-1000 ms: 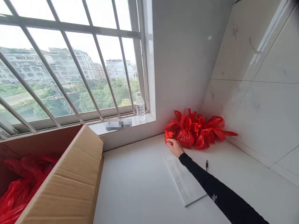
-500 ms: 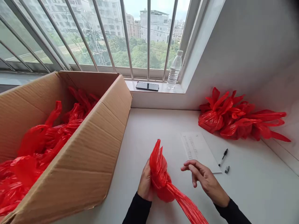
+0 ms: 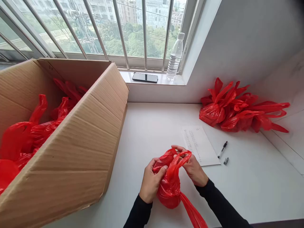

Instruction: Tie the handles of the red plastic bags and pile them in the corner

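Note:
Between my hands is a red plastic bag, bunched around contents I cannot make out. One long twisted end of it trails toward the lower right. My left hand grips the bag's left side, thumb on top. At the upper right of the bag, my right hand is closed on a handle loop, with some fingers hidden behind the plastic. Just beyond that hand lies a sheet of paper with rows of writing.
A big cardboard box holding red plastic bags stands at the left. More filled red bags lie against the right wall. A pen and its cap rest by the paper. On the sill are a phone and a water bottle.
My right hand, apart from the bag before, has come left and taken hold of its loop. The bag has turned in my left hand. The whole view has shifted slightly.

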The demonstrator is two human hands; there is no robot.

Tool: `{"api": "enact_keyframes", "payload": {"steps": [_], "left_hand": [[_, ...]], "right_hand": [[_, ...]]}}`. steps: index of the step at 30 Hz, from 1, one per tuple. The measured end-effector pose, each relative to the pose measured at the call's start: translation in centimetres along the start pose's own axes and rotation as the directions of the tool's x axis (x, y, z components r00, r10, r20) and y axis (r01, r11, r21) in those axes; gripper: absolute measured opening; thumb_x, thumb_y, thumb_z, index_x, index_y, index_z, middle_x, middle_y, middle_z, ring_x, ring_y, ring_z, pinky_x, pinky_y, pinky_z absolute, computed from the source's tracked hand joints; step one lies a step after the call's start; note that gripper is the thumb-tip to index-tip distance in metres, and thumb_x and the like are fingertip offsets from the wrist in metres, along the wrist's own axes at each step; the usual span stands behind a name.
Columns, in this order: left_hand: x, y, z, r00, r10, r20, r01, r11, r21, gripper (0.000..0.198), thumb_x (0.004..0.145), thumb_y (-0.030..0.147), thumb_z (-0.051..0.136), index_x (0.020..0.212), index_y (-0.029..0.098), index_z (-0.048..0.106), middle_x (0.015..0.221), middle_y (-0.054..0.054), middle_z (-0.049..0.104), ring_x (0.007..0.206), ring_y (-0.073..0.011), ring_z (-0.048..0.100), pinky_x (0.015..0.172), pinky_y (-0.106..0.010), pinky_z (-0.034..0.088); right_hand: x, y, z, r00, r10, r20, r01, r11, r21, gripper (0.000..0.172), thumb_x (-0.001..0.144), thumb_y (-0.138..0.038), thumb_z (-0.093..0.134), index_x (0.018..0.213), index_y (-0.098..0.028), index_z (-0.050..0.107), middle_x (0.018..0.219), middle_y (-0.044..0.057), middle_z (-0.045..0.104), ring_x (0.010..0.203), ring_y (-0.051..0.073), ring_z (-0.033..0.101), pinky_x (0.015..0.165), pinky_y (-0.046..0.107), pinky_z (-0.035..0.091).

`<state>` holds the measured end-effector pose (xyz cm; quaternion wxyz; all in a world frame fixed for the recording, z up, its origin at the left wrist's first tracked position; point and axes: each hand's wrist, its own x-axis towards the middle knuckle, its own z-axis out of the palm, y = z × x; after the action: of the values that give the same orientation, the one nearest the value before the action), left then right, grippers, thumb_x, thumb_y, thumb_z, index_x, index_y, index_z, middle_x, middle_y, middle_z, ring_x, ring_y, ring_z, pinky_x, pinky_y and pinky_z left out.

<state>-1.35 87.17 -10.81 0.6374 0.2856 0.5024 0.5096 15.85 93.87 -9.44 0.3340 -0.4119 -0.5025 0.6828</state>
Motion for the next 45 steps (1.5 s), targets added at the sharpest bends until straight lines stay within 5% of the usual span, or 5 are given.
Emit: {"api": "enact_keyframes", "payload": {"steps": [5,13,19,24,45], "left_hand": [[0.5,-0.8,-0.2,0.997,-0.05,-0.061,0.048,0.998,-0.041,0.036,0.086,0.049,0.07,0.096,0.014,0.07,0.085,-0.007,0.076,0.071,-0.0196,0.068,0.068,-0.03,0.051],[0.4,-1.0,-0.1,0.998,-0.031,0.05,0.039,0.983,-0.179,0.044,0.078,0.035,0.08,0.116,0.019,0.064,0.11,-0.01,0.075,0.099,-0.0251,0.07,0.086,-0.033,0.052],[0.8,-0.8,-0.1,0.998,-0.05,-0.044,0.037,0.965,-0.258,0.044,0.079,0.033,0.078,0.12,0.021,0.065,0.119,-0.011,0.072,0.11,-0.0306,0.067,0.092,-0.038,0.053],[0.4,-0.5,-0.3,0.994,-0.058,0.095,0.076,0.978,-0.192,0.05,0.083,0.032,0.071,0.131,0.025,0.063,0.125,-0.011,0.07,0.114,-0.0331,0.065,0.094,-0.042,0.052],[0.3,-1.1,-0.5,0.99,-0.084,-0.112,0.044,0.947,-0.318,0.046,0.086,0.045,0.072,0.125,0.021,0.067,0.122,-0.011,0.073,0.108,-0.0285,0.07,0.099,-0.04,0.052]], "right_hand": [[0.1,-0.2,0.2,0.985,0.002,0.175,0.003,1.0,-0.031,0.039,0.087,-0.043,0.074,0.12,-0.022,0.07,0.116,0.009,0.073,0.112,0.028,0.065,0.094,0.041,0.052],[0.3,1.2,-0.5,0.997,0.074,0.014,-0.075,0.979,0.189,0.05,0.097,-0.061,0.048,0.121,-0.022,0.067,0.118,0.01,0.071,0.11,0.027,0.065,0.091,0.04,0.051],[-0.3,0.5,-0.6,0.955,0.166,0.246,-0.184,0.982,0.051,0.045,0.09,-0.05,0.068,0.124,-0.022,0.065,0.113,0.008,0.072,0.104,0.025,0.066,0.098,0.042,0.049],[0.2,1.0,-0.7,0.987,0.134,0.093,-0.143,0.984,0.105,0.034,0.089,-0.049,0.069,0.104,-0.019,0.069,0.093,0.004,0.072,0.085,0.021,0.067,0.085,0.037,0.052],[-0.7,0.2,0.4,0.946,0.104,0.306,-0.143,0.984,0.106,0.062,0.085,-0.045,0.075,0.139,-0.03,0.05,0.116,0.006,0.069,0.101,0.022,0.067,0.093,0.039,0.052]]}}
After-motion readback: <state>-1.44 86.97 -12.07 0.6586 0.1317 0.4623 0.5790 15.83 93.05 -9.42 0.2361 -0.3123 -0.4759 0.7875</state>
